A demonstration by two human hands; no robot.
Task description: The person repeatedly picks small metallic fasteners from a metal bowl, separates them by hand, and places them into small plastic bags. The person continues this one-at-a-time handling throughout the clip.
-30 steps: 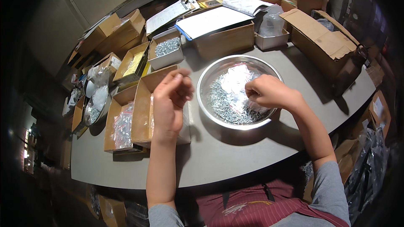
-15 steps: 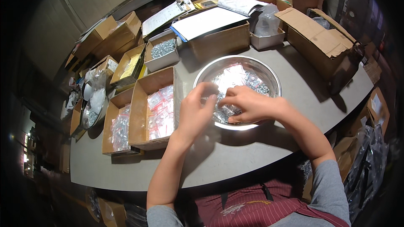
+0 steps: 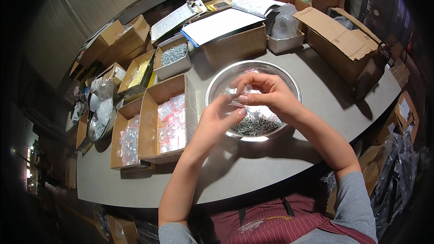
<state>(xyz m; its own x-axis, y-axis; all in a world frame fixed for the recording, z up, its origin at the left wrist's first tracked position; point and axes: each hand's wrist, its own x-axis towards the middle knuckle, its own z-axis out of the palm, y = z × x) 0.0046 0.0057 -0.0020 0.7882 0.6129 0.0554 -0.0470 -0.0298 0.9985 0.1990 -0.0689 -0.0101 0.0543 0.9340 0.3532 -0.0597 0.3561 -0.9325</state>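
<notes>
Both of my hands are raised over a round metal bowl (image 3: pixel 294 101) on the table. Thumb and fingers of my right hand (image 3: pixel 271 95) close on a small clear plastic bag (image 3: pixel 236 103). My left hand (image 3: pixel 220 116) is beside the bag, its thumb stretched toward the right hand. Blur and overlap hide whether the left fingers grip the bag. Loose dark screws (image 3: pixel 255 126) lie in the near part of the bowl. Behind the hands, more small clear bags with red strips are partly hidden in it.
Left of the bowl, two cardboard boxes (image 3: pixel 191 108) hold small filled bags (image 3: pixel 172 124). Behind them is a white box of metal hardware (image 3: pixel 174 55). Papers (image 3: pixel 224 26) lie on a carton at the back. An open carton (image 3: pixel 339 40) and a dark bottle (image 3: pixel 373 72) stand at the right.
My right hand has risen from the bowl's contents toward my left hand, its fingers now pinching the clear bag. The screws in the near part of the bowl now show.
</notes>
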